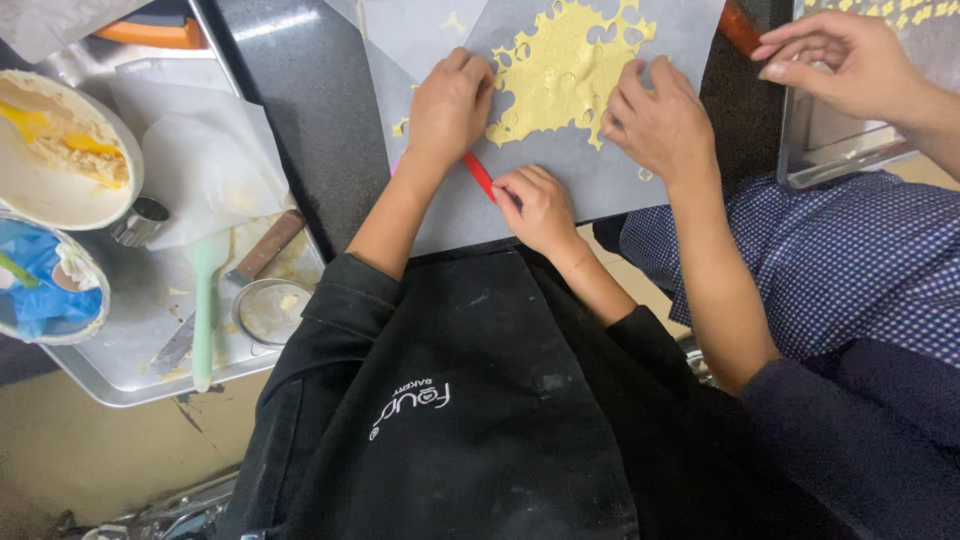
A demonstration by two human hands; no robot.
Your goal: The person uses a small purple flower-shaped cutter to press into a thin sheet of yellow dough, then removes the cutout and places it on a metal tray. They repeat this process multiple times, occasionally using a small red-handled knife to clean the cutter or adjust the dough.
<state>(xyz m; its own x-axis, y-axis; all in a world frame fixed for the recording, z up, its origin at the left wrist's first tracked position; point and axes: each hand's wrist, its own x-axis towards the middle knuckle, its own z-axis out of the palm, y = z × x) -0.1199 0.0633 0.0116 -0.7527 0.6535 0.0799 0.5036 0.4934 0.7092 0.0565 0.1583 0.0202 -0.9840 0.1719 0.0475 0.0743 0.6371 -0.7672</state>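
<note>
A sheet of yellow dough [565, 70] full of round cut-out holes lies on grey baking paper [600, 170] on a dark counter. My left hand [450, 105] presses flat on the paper at the dough's left edge. My right hand [537, 207] grips a red tool [478, 176] that slides under the paper's near side. A co-worker's hand [660, 125] rests on the dough's right edge, and their other hand [840, 60] hovers over a metal tray [835, 140] at the far right.
At the left a steel tray [130, 340] carries a white bowl of dough scraps [60, 140], a bowl with blue plastic [45, 280], a mint green spatula [205, 300], a scraper [250, 265], round metal cutters [270, 310] and crumpled paper [200, 170].
</note>
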